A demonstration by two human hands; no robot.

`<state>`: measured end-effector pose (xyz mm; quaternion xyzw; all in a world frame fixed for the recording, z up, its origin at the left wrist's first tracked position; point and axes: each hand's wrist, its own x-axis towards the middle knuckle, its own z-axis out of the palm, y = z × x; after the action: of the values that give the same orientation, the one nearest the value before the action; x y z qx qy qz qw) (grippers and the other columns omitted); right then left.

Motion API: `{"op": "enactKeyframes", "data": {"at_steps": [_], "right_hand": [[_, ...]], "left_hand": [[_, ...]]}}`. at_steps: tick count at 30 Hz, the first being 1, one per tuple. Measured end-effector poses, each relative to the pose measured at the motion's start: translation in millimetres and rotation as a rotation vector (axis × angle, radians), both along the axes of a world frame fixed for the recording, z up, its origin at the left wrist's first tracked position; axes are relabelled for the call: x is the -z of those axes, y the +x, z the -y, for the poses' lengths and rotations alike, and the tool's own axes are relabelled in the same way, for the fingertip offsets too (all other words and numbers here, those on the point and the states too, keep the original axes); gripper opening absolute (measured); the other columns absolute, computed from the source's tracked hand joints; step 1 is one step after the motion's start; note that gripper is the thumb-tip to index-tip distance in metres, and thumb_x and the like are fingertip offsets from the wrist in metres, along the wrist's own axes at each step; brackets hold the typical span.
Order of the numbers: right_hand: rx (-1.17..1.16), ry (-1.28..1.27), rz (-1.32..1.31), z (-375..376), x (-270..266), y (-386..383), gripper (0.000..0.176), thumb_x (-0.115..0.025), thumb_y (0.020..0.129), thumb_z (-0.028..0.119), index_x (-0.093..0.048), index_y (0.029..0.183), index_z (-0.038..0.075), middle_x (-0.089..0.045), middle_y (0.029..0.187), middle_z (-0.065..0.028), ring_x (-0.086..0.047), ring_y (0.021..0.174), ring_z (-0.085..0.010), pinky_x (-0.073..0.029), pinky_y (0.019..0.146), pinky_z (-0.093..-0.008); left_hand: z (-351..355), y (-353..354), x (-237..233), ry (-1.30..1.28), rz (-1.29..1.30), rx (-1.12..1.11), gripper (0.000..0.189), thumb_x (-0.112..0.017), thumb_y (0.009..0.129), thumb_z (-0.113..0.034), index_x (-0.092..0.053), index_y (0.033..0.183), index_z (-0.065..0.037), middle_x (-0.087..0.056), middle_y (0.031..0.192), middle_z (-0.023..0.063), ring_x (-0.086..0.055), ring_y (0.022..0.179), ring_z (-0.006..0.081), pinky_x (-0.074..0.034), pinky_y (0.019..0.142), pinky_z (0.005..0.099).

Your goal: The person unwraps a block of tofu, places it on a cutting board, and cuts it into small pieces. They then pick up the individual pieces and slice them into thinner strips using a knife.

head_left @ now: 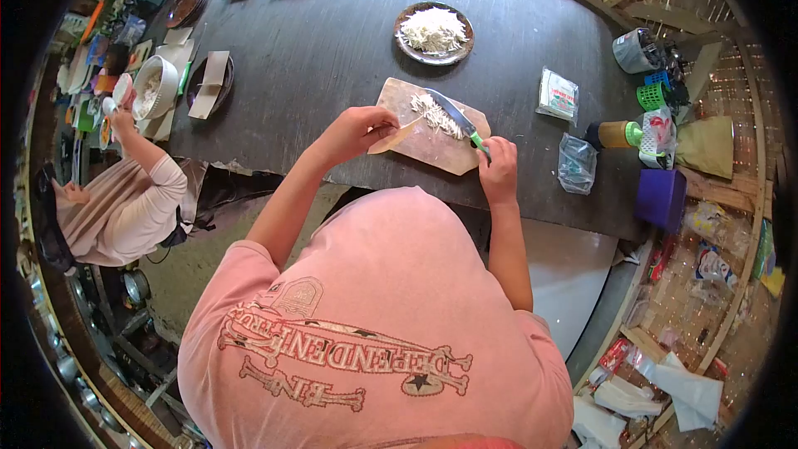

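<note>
The board point(440, 148) lies at the near edge of the dark tabletop point(332, 41), right in front of the person. On it sits a small heap of white shreds point(434, 112). The knife point(453, 115) lies across the heap, its blade slanting toward the far left and its green handle toward the near edge. The right hand point(499, 168) is clenched round that handle. The left hand point(359, 129) rests at the board's left side, its fingers pinching a thin pale slice point(396, 138) that lies half on the board.

Beyond the board, toward the far edge, a dark plate point(434, 32) holds a larger pile of the same white shreds. To the right of the board lie a flat white packet point(557, 94) and a crumpled clear bag point(575, 164) — the bag is close to the near edge. Further right stand a bottle point(613, 134) with a green cap and, at the tabletop's right end, a purple box point(661, 197).

At the left end a second person in a pink sleeve point(133, 204) raises a hand point(125, 120) just beside a white bowl point(155, 86) — next to it a dark dish point(209, 83) carries a folded brown paper.
</note>
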<state>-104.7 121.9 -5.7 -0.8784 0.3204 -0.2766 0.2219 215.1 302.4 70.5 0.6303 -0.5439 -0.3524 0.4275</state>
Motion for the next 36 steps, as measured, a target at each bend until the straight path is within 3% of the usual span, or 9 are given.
{"op": "enactKeyframes", "data": {"at_steps": [5,8,11,13,14,21,24,28,36], "right_hand": [[0.108,-0.024,-0.134,-18,-12,14,0.031,-0.086,0.086,0.006,-0.071,0.113,0.004,-0.07,0.12,-0.0149,-0.065,0.117,-0.0388,-0.052,0.104,-0.0499],[0.124,-0.07,-0.086,-36,-40,43,0.036,-0.086,0.087,0.007,-0.073,0.121,0.003,-0.07,0.13,-0.0145,-0.062,0.125,-0.0393,-0.052,0.108,-0.0488],[-0.098,0.014,0.081,-49,-55,84,0.039,-0.087,0.088,0.01,-0.075,0.124,0.004,-0.071,0.132,-0.0156,-0.064,0.127,-0.0395,-0.052,0.108,-0.0489],[-0.226,0.126,0.006,-49,-56,103,0.039,-0.087,0.088,0.014,-0.076,0.125,0.004,-0.075,0.127,-0.017,-0.068,0.121,-0.0393,-0.055,0.104,-0.0487],[-0.248,0.171,-0.011,-46,-51,109,0.033,-0.087,0.089,0.016,-0.079,0.118,0.003,-0.078,0.114,-0.0179,-0.072,0.111,-0.0397,-0.058,0.098,-0.0476],[-0.157,0.356,-0.176,-26,-34,131,0.019,-0.085,0.089,0.016,-0.082,0.103,0.003,-0.077,0.105,-0.0178,-0.073,0.106,-0.0388,-0.059,0.092,-0.0478],[-0.155,0.144,-0.286,-19,-20,140,0.016,-0.083,0.088,0.017,-0.082,0.1,0.006,-0.075,0.098,-0.0147,-0.073,0.103,-0.0376,-0.059,0.093,-0.0489],[-0.194,-0.08,-0.187,-14,-16,147,0.012,-0.083,0.087,0.013,-0.08,0.096,0.006,-0.075,0.101,-0.0118,-0.072,0.102,-0.0374,-0.058,0.092,-0.0487],[-0.288,-0.062,-0.132,-6,-12,149,0.013,-0.082,0.086,0.011,-0.083,0.099,0.007,-0.075,0.097,-0.0112,-0.071,0.101,-0.0354,-0.059,0.091,-0.0474]], "left_hand": [[17,16,11,0.009,0.095,0.203,0.015,-0.076,0.104,-0.012,-0.075,0.116,-0.003,-0.08,0.106,0.0148,-0.079,0.098,0.0309,-0.061,0.087,0.0391],[27,24,19,-0.067,0.102,0.295,0.016,-0.076,0.102,-0.005,-0.074,0.117,-0.002,-0.08,0.105,0.0152,-0.078,0.097,0.029,-0.06,0.088,0.0391],[37,29,29,-0.088,0.103,0.366,0.016,-0.077,0.102,-0.007,-0.075,0.117,-0.002,-0.081,0.107,0.0153,-0.079,0.097,0.0307,-0.061,0.087,0.0402],[40,31,37,-0.097,0.056,0.385,0.016,-0.077,0.102,-0.008,-0.075,0.118,-0.003,-0.08,0.106,0.0155,-0.079,0.096,0.031,-0.061,0.086,0.0405],[42,33,40,-0.1,0.015,0.399,0.017,-0.077,0.102,-0.009,-0.075,0.118,-0.003,-0.08,0.106,0.0157,-0.079,0.095,0.0314,-0.061,0.086,0.0409],[42,40,41,0.023,0.176,0.231,0.018,-0.08,0.098,-0.013,-0.077,0.113,-0.005,-0.08,0.104,0.0156,-0.077,0.094,0.036,-0.061,0.085,0.042],[45,41,70,-0.104,0.359,0.118,0.017,-0.082,0.094,-0.014,-0.079,0.108,-0.006,-0.08,0.102,0.0133,-0.076,0.094,0.0372,-0.061,0.085,0.0458],[50,43,84,-0.254,0.449,0.102,0.015,-0.081,0.091,-0.016,-0.081,0.105,-0.009,-0.078,0.097,0.0104,-0.075,0.095,0.0353,-0.061,0.086,0.0483],[50,29,81,-0.205,0.513,0.04,0.014,-0.083,0.09,-0.021,-0.085,0.1,-0.012,-0.076,0.094,0.0085,-0.075,0.094,0.0326,-0.061,0.085,0.0461]]}}
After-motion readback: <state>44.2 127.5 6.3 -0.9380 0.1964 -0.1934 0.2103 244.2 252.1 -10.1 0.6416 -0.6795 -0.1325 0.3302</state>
